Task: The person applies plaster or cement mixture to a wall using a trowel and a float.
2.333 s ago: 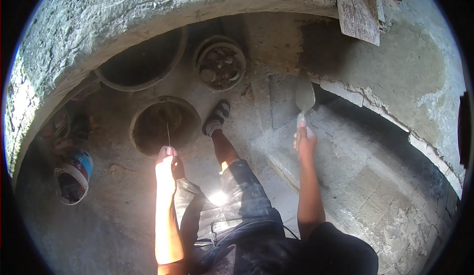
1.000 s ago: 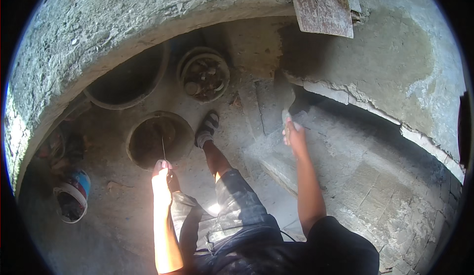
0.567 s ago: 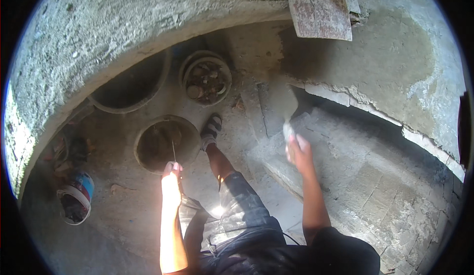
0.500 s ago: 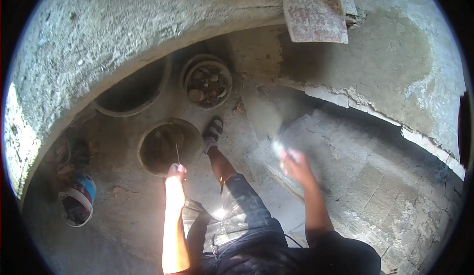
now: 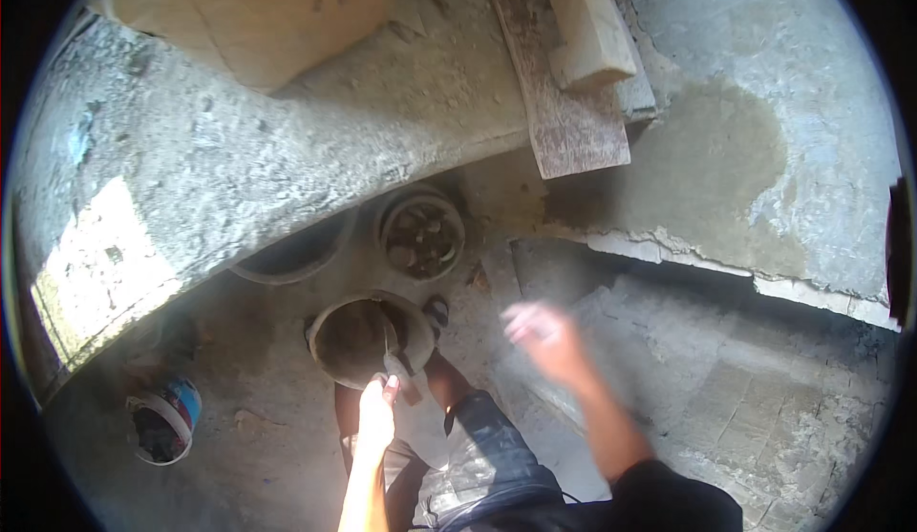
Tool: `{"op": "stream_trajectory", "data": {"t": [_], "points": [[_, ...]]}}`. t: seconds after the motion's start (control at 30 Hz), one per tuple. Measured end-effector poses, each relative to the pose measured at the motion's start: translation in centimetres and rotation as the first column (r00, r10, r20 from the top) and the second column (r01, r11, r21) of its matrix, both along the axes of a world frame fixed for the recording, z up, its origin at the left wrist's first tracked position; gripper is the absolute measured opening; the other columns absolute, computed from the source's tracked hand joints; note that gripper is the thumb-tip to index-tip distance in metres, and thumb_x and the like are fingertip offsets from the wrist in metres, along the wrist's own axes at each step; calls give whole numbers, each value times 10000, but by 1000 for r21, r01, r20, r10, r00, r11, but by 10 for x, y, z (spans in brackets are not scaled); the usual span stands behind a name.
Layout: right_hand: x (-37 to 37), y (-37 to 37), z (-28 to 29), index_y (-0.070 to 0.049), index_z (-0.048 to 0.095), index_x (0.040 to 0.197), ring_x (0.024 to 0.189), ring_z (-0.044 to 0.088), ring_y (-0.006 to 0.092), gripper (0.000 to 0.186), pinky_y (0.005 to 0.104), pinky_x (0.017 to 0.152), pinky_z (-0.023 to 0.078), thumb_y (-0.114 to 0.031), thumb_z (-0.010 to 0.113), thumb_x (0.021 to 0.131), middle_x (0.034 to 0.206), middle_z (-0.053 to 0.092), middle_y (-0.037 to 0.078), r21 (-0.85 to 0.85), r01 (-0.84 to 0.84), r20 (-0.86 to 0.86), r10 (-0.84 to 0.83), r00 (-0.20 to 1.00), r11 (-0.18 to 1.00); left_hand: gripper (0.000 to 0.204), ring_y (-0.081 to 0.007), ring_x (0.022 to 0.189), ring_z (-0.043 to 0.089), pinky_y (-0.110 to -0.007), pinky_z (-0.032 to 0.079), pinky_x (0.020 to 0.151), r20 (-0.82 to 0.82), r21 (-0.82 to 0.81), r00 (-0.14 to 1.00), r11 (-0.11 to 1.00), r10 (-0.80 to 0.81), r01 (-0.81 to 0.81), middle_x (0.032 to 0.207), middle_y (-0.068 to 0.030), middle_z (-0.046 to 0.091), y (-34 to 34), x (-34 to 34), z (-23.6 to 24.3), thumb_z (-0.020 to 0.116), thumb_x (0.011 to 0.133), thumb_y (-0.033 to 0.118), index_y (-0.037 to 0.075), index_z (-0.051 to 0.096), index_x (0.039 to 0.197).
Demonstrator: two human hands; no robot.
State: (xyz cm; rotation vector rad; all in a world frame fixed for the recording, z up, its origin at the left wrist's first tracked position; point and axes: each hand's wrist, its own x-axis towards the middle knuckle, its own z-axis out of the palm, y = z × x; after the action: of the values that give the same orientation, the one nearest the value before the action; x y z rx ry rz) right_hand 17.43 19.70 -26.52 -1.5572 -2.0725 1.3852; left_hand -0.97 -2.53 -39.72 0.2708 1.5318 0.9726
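Jutting from left hand point(image 5: 377, 410), slim greyish tool point(image 5: 390, 343)

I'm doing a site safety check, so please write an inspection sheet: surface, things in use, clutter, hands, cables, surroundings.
Surface: concrete floor, grey and dusty-looking.
Things in use: slim tool, seen against a round basin.
Clutter: debris-filled tub; white-and-blue bucket.
Hands: left hand closed on the slim tool; right hand blurred, grip unclear.
Cables: thin dark cord near the waist, kind unclear.
Surroundings: rough concrete ledge bearing a wooden board.
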Motion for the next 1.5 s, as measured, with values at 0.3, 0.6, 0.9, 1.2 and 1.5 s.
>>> {"op": "stream_trajectory", "data": {"t": [0.3,0.6,0.9,1.2,1.5], "points": [[-163,264,173,12,625,1034,791,594,141,456,283,762,472,-411,659,868,885,636,82,357,-131,397,-23,918,925,306,-159,649,403,-332,396,630,-50,-18,995,996,-84,83,689,-106,450,10,-4,36,529,965,235,-1,481,776],[-184,293,134,7,457,1252,819,671,246,543,355,638,570,-297,661,851,1003,619,172,-370,29,-443,-203,873,929,308,-74,628,388,-244,346,591,169,-53,966,980,196,-190,682,29,438,-33,-38,26,563,948,323,76,517,770],[-118,185,168,-123,168,1523,662,578,146,807,304,593,520,-206,656,885,1338,490,134,151,33,-288,12,958,988,302,-91,703,402,-252,357,659,150,-4,987,998,59,-59,736,14,464,-38,-35,26,500,967,301,67,522,778],[88,-42,84,65,264,1447,1261,463,369,759,406,1048,370,-106,656,820,1361,449,279,640,-42,359,-250,899,767,280,-81,721,382,-240,340,676,214,-31,963,987,162,-159,754,33,429,-28,-32,28,501,973,286,84,488,780],[172,-37,-24,-187,298,1485,813,594,394,710,466,641,507,-368,613,874,961,535,206,502,-287,785,-290,548,816,266,-96,759,410,-243,363,720,143,-61,988,996,67,-59,770,2,433,-29,-27,19,483,982,250,51,480,805]]}}
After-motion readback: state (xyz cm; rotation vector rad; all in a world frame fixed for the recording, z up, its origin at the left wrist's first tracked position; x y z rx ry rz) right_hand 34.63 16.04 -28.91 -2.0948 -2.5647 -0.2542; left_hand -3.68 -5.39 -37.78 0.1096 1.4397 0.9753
